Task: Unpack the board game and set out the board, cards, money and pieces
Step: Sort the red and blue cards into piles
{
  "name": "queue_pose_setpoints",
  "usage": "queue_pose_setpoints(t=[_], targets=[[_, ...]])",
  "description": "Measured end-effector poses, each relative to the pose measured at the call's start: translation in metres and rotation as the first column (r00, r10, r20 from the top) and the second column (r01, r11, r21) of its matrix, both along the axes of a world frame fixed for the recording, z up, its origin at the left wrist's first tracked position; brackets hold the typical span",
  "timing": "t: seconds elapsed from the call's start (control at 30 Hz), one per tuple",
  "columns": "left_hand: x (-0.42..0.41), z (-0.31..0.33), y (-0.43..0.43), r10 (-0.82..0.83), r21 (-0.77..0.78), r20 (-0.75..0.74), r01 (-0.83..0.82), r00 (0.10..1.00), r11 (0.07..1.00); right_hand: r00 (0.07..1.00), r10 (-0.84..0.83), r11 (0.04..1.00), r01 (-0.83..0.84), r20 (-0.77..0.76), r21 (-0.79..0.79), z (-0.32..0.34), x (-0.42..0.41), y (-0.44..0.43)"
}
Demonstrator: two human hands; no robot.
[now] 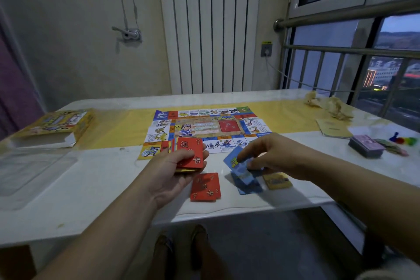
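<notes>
The colourful game board (205,126) lies unfolded on the white table (91,188). My left hand (172,175) grips a stack of cards (189,153) with a red card on top, just above the board's near edge. My right hand (270,154) pinches a blue card (235,158) over a small blue card pile (246,180). A red card pile (205,186) lies between my hands, and a yellow card pile (277,180) sits right of the blue one. Paper money (366,145) and coloured pieces (404,140) lie at the far right.
The yellow game box (59,124) sits at the table's left, with clear plastic sheeting (31,168) in front of it. A yellow booklet (334,128) and crumpled paper (327,103) lie at the back right. A radiator and a railed window stand behind.
</notes>
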State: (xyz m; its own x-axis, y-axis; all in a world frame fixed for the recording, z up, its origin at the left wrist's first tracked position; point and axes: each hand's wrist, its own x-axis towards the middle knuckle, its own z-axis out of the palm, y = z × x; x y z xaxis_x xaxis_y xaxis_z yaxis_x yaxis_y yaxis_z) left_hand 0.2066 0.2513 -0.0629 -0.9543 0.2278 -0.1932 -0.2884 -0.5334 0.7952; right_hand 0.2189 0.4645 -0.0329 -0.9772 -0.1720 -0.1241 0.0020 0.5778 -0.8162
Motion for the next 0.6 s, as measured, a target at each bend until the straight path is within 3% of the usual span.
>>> queue_pose_setpoints(t=[0.03,0.1,0.2,0.27,0.3,0.33,0.4,0.43,0.5,0.6], targets=[[0.000,0.000,0.001,-0.005,-0.019,-0.007,0.005,1.000,1.000,1.000,0.021,0.999,-0.020,-0.011,0.040,-0.001,0.001,-0.001],[0.001,-0.001,0.003,-0.017,-0.058,-0.029,0.015,0.999,0.998,0.996,0.078,0.958,-0.061,-0.052,0.280,-0.007,0.003,-0.003],[0.004,-0.002,0.006,-0.021,-0.096,-0.060,0.015,0.998,0.995,0.986,0.149,0.757,-0.063,-0.078,0.650,-0.016,0.003,-0.005],[0.006,-0.003,0.008,-0.025,-0.121,-0.078,0.015,0.997,0.993,0.975,0.186,0.633,-0.022,-0.124,0.774,-0.016,0.004,-0.005],[0.007,-0.003,0.008,-0.031,-0.134,-0.084,0.019,0.996,0.991,0.965,0.205,0.646,-0.009,-0.162,0.763,-0.014,0.004,-0.005],[0.008,-0.003,0.009,-0.040,-0.149,-0.091,0.026,0.995,0.989,0.959,0.197,0.731,-0.004,-0.205,0.682,-0.011,0.003,-0.005],[0.010,-0.003,0.012,-0.070,-0.189,-0.115,0.047,0.991,0.981,0.961,0.093,0.948,-0.006,-0.260,0.317,-0.004,0.002,-0.010],[0.011,-0.002,0.013,-0.084,-0.212,-0.130,0.055,0.988,0.976,0.971,0.035,0.993,-0.008,-0.235,0.116,0.000,0.001,-0.015],[0.013,-0.003,0.017,-0.091,-0.261,-0.154,0.049,0.984,0.964,0.987,-0.030,0.994,0.012,-0.160,-0.111,0.002,-0.003,-0.026],[0.014,-0.004,0.017,-0.088,-0.289,-0.180,0.033,0.980,0.957,0.991,-0.053,0.987,0.033,-0.119,-0.159,0.001,-0.010,-0.037]])
